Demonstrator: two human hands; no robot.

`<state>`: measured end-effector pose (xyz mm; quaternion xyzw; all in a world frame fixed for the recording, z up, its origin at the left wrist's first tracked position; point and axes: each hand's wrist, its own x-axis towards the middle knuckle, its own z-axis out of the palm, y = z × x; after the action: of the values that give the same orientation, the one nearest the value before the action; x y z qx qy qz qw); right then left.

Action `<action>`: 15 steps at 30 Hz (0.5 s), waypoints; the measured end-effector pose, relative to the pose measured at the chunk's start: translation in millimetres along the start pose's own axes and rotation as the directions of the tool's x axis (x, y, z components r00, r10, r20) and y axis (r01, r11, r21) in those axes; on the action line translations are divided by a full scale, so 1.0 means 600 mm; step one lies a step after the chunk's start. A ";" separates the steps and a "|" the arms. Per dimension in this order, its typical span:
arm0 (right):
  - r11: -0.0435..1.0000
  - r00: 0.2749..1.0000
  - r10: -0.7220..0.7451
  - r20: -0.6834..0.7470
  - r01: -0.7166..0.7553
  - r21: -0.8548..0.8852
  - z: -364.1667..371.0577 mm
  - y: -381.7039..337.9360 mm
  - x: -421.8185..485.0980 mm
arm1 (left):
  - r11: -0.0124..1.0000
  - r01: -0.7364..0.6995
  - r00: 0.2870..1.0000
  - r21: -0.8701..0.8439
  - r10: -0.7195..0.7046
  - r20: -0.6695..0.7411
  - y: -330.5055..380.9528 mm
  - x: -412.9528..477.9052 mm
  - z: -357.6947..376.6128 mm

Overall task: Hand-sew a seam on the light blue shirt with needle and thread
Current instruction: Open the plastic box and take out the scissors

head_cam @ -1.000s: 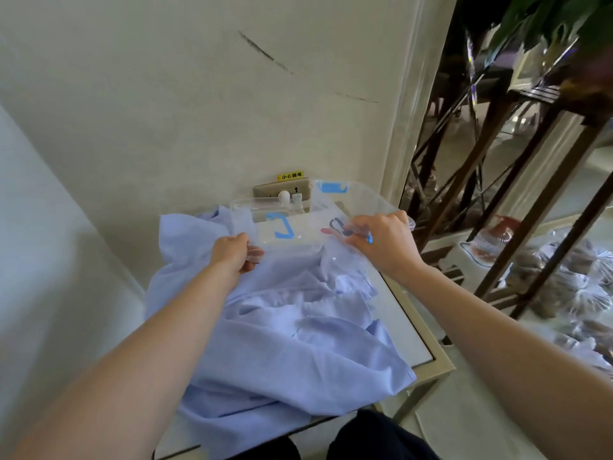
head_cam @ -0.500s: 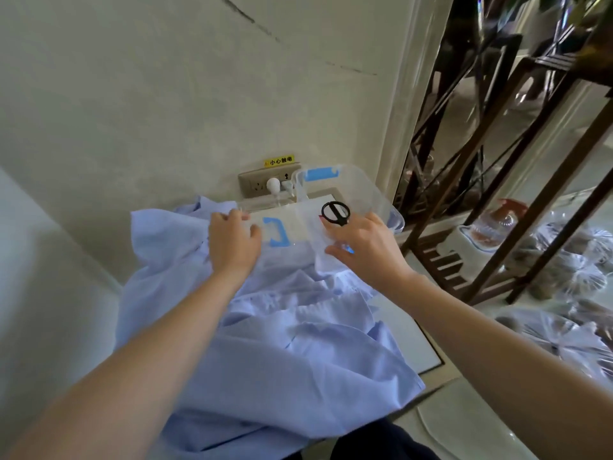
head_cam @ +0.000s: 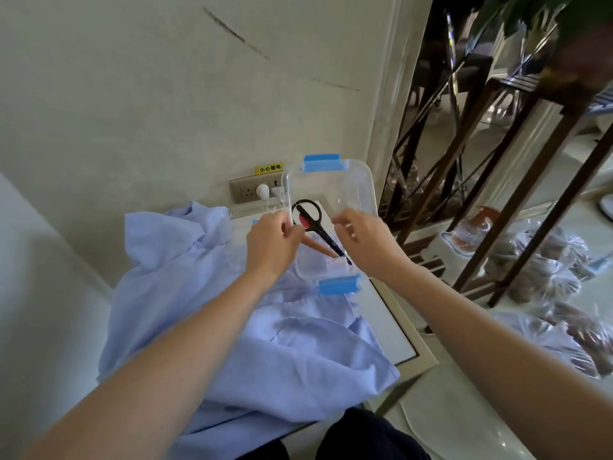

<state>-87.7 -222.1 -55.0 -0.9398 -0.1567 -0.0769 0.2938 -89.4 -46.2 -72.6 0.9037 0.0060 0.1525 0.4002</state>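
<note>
Head view, sewing set-up. The light blue shirt (head_cam: 265, 360) lies crumpled over the small white table (head_cam: 399, 333). It spreads below the hands and back toward the person, with most of its bulk under the left forearm, so the left hand is the nearer one to it. Above its far edge is a clear box (head_cam: 360, 187) with blue latches, tipped open-side toward the camera, its long axis running away from the person. The left hand (head_cam: 272, 250) curls its fingers over the box's left rim and the right hand (head_cam: 368, 247) grips the right rim, so neither hand is free. Black scissors (head_cam: 318, 227) lie diagonally inside, loops far-left, tips near-right. No needle or thread can be made out (both probably too small to see). Judged stage: fetching tools, stitching not begun.
</note>
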 end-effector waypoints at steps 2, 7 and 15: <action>0.982 0.978 0.135 0.157 -0.112 -0.150 0.010 -0.011 0.018 | 1.000 0.008 1.000 -0.006 -0.008 -0.023 0.009 -0.005 0.002; 0.944 0.933 0.281 0.223 -0.226 -0.242 0.053 -0.012 0.043 | 0.999 -0.006 0.999 0.041 0.007 -0.033 0.015 -0.017 0.001; 0.921 0.936 0.315 0.155 -0.262 -0.289 0.074 -0.024 0.054 | 0.999 0.038 0.999 0.031 -0.038 -0.016 0.004 -0.017 -0.009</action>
<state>-59.6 -177.5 -75.9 -0.9862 -0.0326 0.0412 0.1571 -101.0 -45.3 -70.6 0.9083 0.0286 0.1514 0.3889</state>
